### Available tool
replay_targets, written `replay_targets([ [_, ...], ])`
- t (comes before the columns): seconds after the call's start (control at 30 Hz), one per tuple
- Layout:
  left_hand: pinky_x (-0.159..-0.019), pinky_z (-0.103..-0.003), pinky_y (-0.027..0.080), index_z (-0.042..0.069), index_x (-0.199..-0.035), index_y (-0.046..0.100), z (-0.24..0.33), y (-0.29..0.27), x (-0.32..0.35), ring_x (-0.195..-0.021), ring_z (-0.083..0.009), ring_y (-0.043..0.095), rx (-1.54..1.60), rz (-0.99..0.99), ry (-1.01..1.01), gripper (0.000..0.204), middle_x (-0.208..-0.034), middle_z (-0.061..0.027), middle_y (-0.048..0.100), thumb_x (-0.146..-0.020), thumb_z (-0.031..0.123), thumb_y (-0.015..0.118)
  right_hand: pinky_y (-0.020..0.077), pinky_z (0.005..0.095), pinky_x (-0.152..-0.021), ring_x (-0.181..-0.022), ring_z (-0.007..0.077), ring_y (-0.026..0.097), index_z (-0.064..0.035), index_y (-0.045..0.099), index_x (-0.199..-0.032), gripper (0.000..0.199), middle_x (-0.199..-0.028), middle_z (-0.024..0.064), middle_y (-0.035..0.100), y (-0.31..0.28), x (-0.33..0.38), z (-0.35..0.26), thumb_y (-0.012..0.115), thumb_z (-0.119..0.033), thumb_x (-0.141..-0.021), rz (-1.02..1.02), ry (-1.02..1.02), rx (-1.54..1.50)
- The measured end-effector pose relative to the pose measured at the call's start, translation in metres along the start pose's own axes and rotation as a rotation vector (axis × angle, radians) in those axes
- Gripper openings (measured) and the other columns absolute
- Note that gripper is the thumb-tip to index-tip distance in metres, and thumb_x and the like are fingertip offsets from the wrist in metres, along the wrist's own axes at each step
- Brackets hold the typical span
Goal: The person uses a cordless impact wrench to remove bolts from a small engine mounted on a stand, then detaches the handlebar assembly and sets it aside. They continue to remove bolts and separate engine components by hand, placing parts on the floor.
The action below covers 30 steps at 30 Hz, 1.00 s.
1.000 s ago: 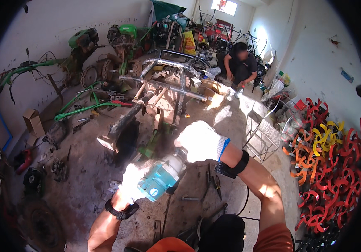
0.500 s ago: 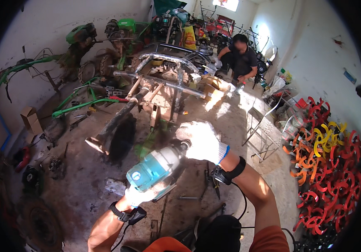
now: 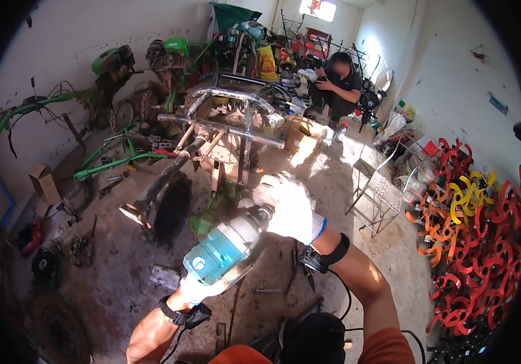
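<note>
My left hand (image 3: pixel 197 287), in a white work glove, is wrapped round the handle of a teal and grey impact wrench (image 3: pixel 217 250). The tool slants up to the right, its dark drive end (image 3: pixel 264 212) meeting my right hand (image 3: pixel 291 205). That glove, with a blue cuff, is washed out by sunlight. Its fingers are curled at the drive end, and whatever they grip is hidden. Just beyond the hands stands a dirty machine frame (image 3: pixel 230 130) of metal tubes, with a dark round disc (image 3: pixel 172 209) and a green part (image 3: pixel 205 219) low down.
A person (image 3: pixel 339 88) crouches at the back right. A folding chair (image 3: pixel 377 191) stands to the right, beside a heap of red, orange and yellow curved blades (image 3: pixel 473 261). Green tillers (image 3: pixel 115 64) line the left wall. Tools, including a metal rod (image 3: pixel 271 290), lie on the floor.
Both hands and the impact wrench keep almost the same place. The view has shifted slightly. The crouching person has raised their arms and sits more upright.
</note>
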<state>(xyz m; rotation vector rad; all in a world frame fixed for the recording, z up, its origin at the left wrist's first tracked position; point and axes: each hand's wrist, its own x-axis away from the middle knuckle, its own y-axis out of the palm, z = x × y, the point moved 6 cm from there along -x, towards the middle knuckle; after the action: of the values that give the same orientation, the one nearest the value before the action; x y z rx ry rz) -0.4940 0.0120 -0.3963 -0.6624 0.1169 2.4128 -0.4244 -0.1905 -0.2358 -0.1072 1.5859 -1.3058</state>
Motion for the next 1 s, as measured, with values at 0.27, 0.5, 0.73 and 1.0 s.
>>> replay_targets([
  [0.27,-0.121,-0.042,0.048,0.006,-0.162,0.044,-0.011,0.013,0.002,-0.144,-0.0253,0.055,0.317,-0.047,-0.053,0.051,-0.160,-0.0124,0.053,-0.113,0.020,0.050,0.0535,0.0411,-0.082,-0.089,0.0267,0.067,-0.0209,0.079,-0.104,0.022,-0.097,0.0028,0.070,-0.022,-0.013,-0.016,0.069,-0.020,-0.084,0.034,-0.055,0.257],
  [0.5,-0.107,-0.037,0.056,0.007,-0.150,0.057,-0.028,0.007,-0.001,-0.126,-0.0229,0.067,0.073,0.016,-0.052,0.053,-0.140,-0.0096,0.069,-0.100,0.009,0.070,0.0508,0.0430,-0.081,-0.084,0.0234,0.064,-0.0279,0.075,-0.093,0.017,-0.088,-0.0014,0.063,0.003,0.005,-0.014,0.076,-0.035,-0.077,-0.015,-0.100,0.192],
  [0.73,-0.091,-0.036,0.060,0.007,-0.132,0.069,-0.049,-0.008,-0.030,-0.105,-0.0193,0.071,-0.356,0.282,-0.305,0.036,-0.117,-0.0079,0.075,-0.097,0.011,0.075,0.0594,0.0467,-0.079,-0.102,0.0341,0.068,-0.0157,0.064,-0.136,0.047,-0.133,0.0131,0.063,0.063,0.032,0.037,0.068,-0.027,-0.091,-0.122,0.121,0.087],
  [1.0,-0.083,-0.033,0.059,0.004,-0.130,0.068,-0.029,-0.040,-0.070,-0.094,-0.0183,0.070,-0.227,0.453,-0.215,0.038,-0.112,-0.0040,0.073,-0.092,0.000,0.072,0.0557,0.0434,-0.109,-0.130,0.0367,0.069,-0.0048,0.063,-0.145,0.046,-0.138,0.0222,0.072,0.127,0.023,0.144,0.067,-0.010,-0.100,0.043,0.723,-0.428],
])
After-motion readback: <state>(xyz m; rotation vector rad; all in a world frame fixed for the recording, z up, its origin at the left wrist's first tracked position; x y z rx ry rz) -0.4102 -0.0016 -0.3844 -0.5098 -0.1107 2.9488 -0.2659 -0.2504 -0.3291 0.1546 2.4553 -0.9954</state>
